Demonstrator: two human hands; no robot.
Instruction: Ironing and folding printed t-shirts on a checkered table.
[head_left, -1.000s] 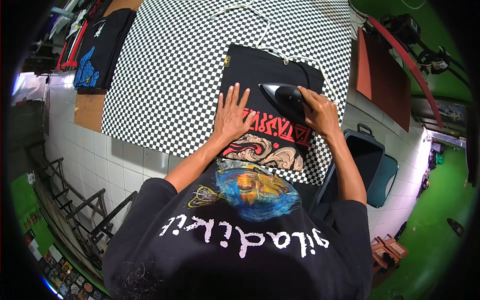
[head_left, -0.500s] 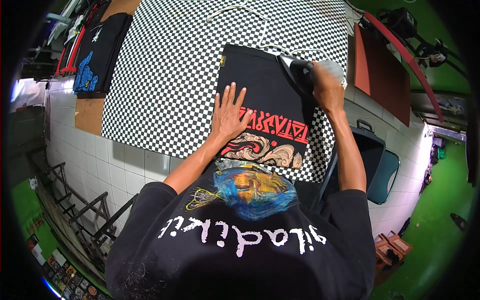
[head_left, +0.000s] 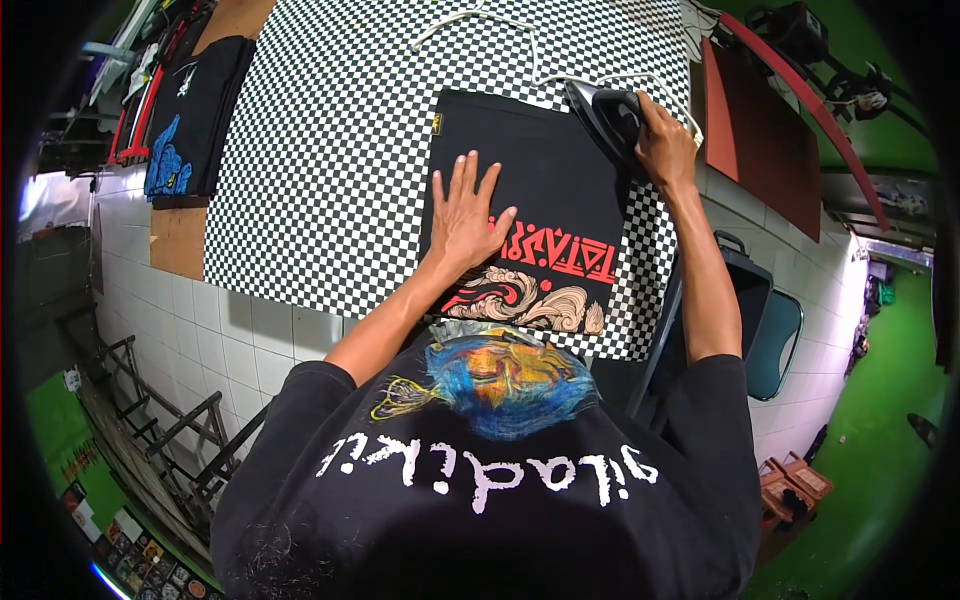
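A folded black T-shirt (head_left: 540,150) with a red and cream print lies on the black-and-white checkered cloth (head_left: 320,150). My left hand (head_left: 470,220) rests flat on its left part, fingers spread, partly covering the red print. At the shirt's far right corner, my right hand (head_left: 665,145) is wrapped round the handle of a dark clothes iron (head_left: 605,125). The iron's pointed front faces away and to the left, and it sits along the shirt's right edge. Whether its soleplate presses on the fabric is hidden. A white cord (head_left: 535,65) curls over the cloth beyond the shirt.
A stack of folded black shirts (head_left: 205,120) with a blue print lies at the table's far left. Brown boards (head_left: 765,160) and a curved red bar (head_left: 810,120) stand to the right. A dark open case (head_left: 720,300) and a green-topped stool (head_left: 778,345) are below the right edge.
My right hand and the iron have shifted slightly right along the shirt's far right side. My left hand has slid a little to the right on the shirt.
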